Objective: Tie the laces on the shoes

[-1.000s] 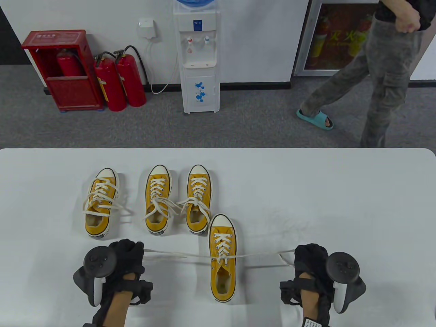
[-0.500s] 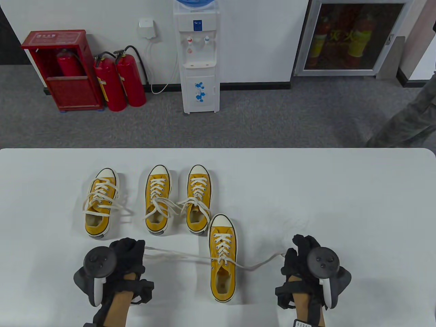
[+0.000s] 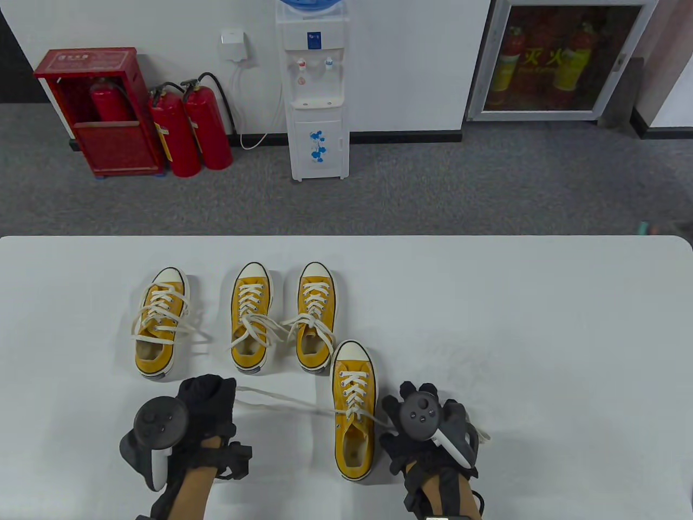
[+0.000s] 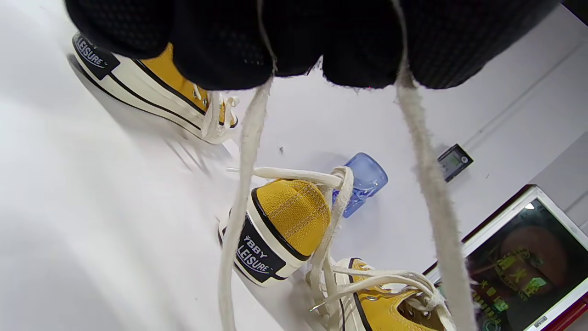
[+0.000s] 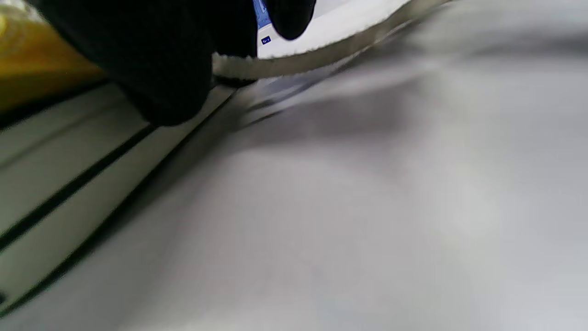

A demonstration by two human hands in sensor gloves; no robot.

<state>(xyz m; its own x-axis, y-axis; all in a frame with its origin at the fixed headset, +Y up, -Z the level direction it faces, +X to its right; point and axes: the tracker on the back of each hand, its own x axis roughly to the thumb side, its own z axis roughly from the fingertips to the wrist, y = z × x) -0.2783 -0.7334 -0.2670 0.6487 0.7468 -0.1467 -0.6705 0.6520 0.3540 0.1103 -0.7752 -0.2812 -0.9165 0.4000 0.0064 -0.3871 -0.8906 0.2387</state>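
The nearest yellow sneaker [image 3: 354, 417] stands toe away from me with its laces untied. My left hand [image 3: 212, 394] grips its left lace [image 3: 281, 402], which runs nearly taut to the eyelets. In the left wrist view two lace strands [image 4: 248, 151] hang from my gloved fingers [image 4: 220, 55]. My right hand [image 3: 394, 418] sits against the shoe's right side and holds the right lace [image 3: 379, 420], whose loose end trails on the table [image 3: 482, 433]. The blurred right wrist view shows the lace [image 5: 321, 50] coming out of my fingers [image 5: 161, 69] beside the shoe's sole [image 5: 69, 184].
Three more yellow sneakers stand in a row behind: one at the left [image 3: 159, 322] and a pair [image 3: 252, 317] [image 3: 315, 317] with loose laces crossing. The white table [image 3: 541, 325] stretches to the right. A water dispenser [image 3: 316, 92] and fire extinguishers [image 3: 189, 130] stand beyond.
My right hand has moved left, from far out on the right to the shoe's side, and its lace has gone slack. The left hand barely shifted. A passer-by has left the background.
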